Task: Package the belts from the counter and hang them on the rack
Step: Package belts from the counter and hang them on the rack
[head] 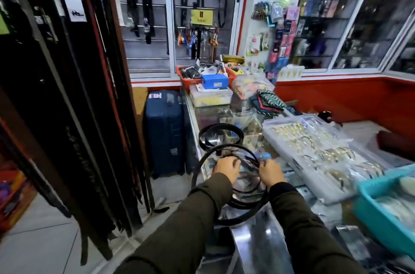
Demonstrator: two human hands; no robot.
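Several black belts (238, 202) lie coiled in loops on the near corner of the glass counter (258, 235). My left hand (225, 167) and my right hand (270, 171) both rest on top of the coils, fingers curled around a belt with a clear plastic wrap (248, 164) between them. Another coiled black belt (221, 134) lies farther back on the counter. The belt rack (74, 98), full of hanging dark belts, stands on my left.
A clear tray of bangles (314, 152) and a teal basket (381, 204) sit to the right. Red baskets and boxes (208, 80) crowd the counter's far end. A blue suitcase (165, 132) stands on the floor between rack and counter.
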